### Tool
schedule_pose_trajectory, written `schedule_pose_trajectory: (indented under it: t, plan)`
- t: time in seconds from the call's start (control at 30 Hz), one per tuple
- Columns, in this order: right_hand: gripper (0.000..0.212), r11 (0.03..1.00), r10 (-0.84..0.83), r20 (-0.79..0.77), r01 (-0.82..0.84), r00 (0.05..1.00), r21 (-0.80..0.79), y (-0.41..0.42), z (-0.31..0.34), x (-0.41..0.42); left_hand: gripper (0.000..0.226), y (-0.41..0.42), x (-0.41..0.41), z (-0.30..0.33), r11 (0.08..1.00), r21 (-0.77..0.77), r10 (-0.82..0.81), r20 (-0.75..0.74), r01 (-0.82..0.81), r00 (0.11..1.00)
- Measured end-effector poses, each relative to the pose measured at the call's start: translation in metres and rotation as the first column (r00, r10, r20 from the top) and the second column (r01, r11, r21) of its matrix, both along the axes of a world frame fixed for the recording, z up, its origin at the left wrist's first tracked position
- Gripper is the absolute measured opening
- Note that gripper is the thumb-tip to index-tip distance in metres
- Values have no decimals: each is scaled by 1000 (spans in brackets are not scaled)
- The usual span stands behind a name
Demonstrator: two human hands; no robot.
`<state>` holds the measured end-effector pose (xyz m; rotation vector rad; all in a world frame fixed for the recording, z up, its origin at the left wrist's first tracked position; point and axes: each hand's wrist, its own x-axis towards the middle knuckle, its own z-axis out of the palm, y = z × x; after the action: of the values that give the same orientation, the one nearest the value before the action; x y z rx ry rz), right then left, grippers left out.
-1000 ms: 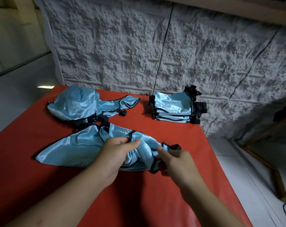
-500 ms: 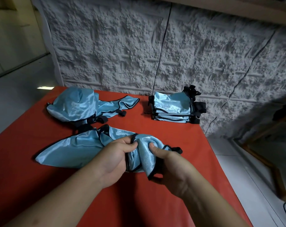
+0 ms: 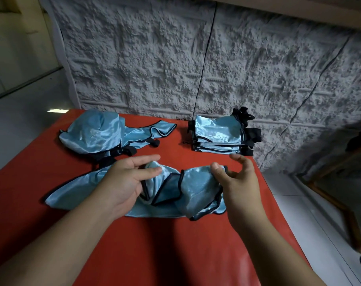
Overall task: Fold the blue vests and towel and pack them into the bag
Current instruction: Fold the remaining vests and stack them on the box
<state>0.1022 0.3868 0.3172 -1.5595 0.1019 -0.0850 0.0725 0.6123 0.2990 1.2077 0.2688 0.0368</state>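
Far left on the red counter (image 3: 41,234), a loose heap of unfolded vests (image 3: 97,133) sits near the back edge, untouched. In front of it lies the vest being worked (image 3: 167,193), stretched across the counter with its black trim showing in the middle.

A moment ago both hands were bunched together at the middle of this vest, gripping its gathered cloth. Now they have parted. The left hand (image 3: 126,180) has its fingers straightened and lies over the left half of the cloth, touching it rather than gripping. The right hand (image 3: 237,178) has drawn off to the right; its fingers are spread and only loosely bent, and its thumb rests against the vest's right end. Whether that thumb pins the cloth against a finger cannot be told.

So the vest has been pulled wider and flatter, which looks like smoothing before the first fold.

At the back right, a neat stack of folded vests (image 3: 219,135) shows that several are already done. No bag or towel is in view, so packing is probably some way off.
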Motion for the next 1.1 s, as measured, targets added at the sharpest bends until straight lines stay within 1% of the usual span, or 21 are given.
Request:
schedule_pose_trajectory:
  t: [0.03,0.1,0.13,0.2,0.23,0.3,0.37,0.43,0.5,0.57,0.63,0.73,0.83,0.9,1.0,1.1]
  plan:
    - [23,999,35,29,-35,999,1,-1,1,0,59,4,0,4,1000,-9,-15,8,15,1000]
    - [7,993,117,63,-116,991,-17,-4,6,0,63,11,0,10,1000,6,-21,13,21,1000]
    - [6,988,148,56,-146,987,-43,-6,8,1,63,15,0,11,999,53,-13,13,12,1000]
    - [20,966,209,7,-205,978,-156,-10,9,2,58,22,1,10,968,251,13,21,-18,1000]
    - [30,938,233,-13,-228,972,-261,-12,8,3,52,25,2,8,925,379,28,27,-36,999]
    - [43,826,271,-10,-238,963,-510,-12,3,6,41,31,3,3,784,618,67,18,-64,998]
    - [44,706,268,26,-177,963,-686,-10,-2,9,39,34,4,-1,634,770,103,6,-70,995]
    - [39,635,247,46,-126,968,-762,-7,-3,12,34,36,3,-2,521,853,93,-20,-32,995]
    - [29,603,263,42,-130,964,-787,-7,-3,14,22,36,2,-2,418,908,72,-40,6,997]
    - [18,585,285,42,-139,958,-799,-7,-3,14,19,39,1,-3,359,933,60,-53,28,997]
    - [11,574,286,50,-129,957,-809,-8,-3,15,21,42,0,-3,354,935,43,-47,29,998]
    - [7,573,291,82,-105,953,-813,-9,-1,16,21,43,-1,-2,346,937,3,44,-42,999]
    - [7,554,312,119,-79,942,-829,-9,0,15,21,41,-2,0,408,908,-44,122,-94,992]
    - [5,550,315,140,-61,939,-833,-10,-2,17,20,41,-1,0,448,890,-68,132,-88,989]
    - [6,548,314,172,-30,934,-836,-11,-5,20,22,38,-1,2,508,856,-54,141,-95,989]
    - [9,520,346,197,-13,917,-854,-11,-3,22,21,37,-2,7,532,838,-37,163,-119,986]
